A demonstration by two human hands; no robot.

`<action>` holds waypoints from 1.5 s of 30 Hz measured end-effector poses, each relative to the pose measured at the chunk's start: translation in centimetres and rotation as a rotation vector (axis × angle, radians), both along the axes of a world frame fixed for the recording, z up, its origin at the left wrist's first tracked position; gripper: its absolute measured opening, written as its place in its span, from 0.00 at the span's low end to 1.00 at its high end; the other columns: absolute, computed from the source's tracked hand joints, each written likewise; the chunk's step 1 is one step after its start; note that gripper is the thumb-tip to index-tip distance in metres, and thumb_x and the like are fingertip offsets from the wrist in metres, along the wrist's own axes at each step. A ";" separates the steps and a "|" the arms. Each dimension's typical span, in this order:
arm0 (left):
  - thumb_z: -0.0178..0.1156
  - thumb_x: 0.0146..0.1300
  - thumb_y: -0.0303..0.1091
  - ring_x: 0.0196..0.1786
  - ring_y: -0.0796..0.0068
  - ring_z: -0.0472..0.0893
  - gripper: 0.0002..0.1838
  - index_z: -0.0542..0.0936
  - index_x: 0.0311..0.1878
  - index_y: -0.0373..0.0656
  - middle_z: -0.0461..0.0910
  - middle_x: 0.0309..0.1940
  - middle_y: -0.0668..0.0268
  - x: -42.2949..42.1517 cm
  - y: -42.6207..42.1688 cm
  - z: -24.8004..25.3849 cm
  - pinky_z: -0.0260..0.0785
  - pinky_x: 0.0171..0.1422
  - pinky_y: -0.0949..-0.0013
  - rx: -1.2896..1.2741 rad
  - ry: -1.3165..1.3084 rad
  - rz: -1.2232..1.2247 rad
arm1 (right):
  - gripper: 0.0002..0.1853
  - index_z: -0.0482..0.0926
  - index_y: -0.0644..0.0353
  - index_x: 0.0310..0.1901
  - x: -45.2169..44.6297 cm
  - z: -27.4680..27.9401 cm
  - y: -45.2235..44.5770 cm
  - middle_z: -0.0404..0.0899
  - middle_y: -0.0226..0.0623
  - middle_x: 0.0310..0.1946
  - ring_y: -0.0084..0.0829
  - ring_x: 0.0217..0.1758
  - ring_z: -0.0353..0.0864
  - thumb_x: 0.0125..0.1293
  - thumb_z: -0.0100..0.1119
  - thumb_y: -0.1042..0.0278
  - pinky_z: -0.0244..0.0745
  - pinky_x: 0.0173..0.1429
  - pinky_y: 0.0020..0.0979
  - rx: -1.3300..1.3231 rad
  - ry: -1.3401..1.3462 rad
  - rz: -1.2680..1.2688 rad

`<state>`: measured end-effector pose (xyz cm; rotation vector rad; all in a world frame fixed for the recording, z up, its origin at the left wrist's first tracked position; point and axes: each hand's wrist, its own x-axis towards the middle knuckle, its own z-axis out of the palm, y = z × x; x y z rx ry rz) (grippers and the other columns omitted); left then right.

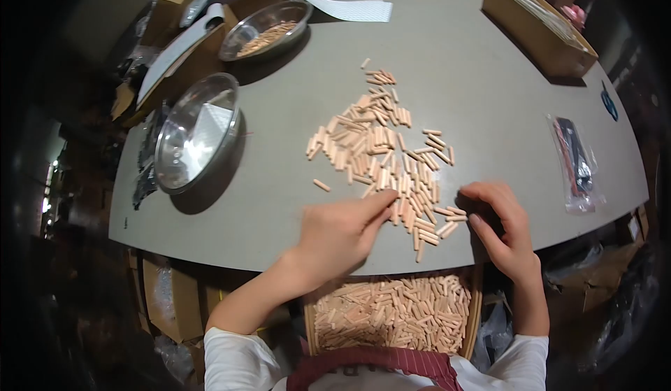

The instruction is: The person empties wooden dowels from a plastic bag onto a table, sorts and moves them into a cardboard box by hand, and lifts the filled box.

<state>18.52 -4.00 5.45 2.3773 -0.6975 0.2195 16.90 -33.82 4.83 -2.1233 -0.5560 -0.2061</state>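
Observation:
Loose wooden dowels [374,139] lie in a long heap across the middle of the grey table. At the heap's near left edge is my left hand [335,233], its thumb and forefinger pinched together among the dowels. Whatever sits between those fingertips is hidden. My right hand [507,230] rests at the heap's near right side, fingers curved and thumb apart, beside a few dowels [454,216]. Below the table edge, a box [477,307] full of more dowels stands in front of my body.
An empty-looking metal bowl [164,157] stands at the left, with a second bowl [307,15] holding small brown pieces behind it. White paper [356,10] lies at the back. A cardboard box [535,38], a plastic-bagged item [573,157] and a blue object [609,102] sit at the right.

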 end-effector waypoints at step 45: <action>0.49 0.84 0.44 0.17 0.88 0.57 0.19 0.74 0.37 0.40 0.70 0.20 0.72 -1.8 5.9 1.0 0.50 0.22 0.79 -0.999 0.895 0.003 | 0.24 0.81 0.65 0.58 -2.2 0.9 1.6 0.83 0.46 0.55 0.50 0.58 0.79 0.58 0.58 0.88 0.74 0.65 0.42 -0.169 -0.097 0.081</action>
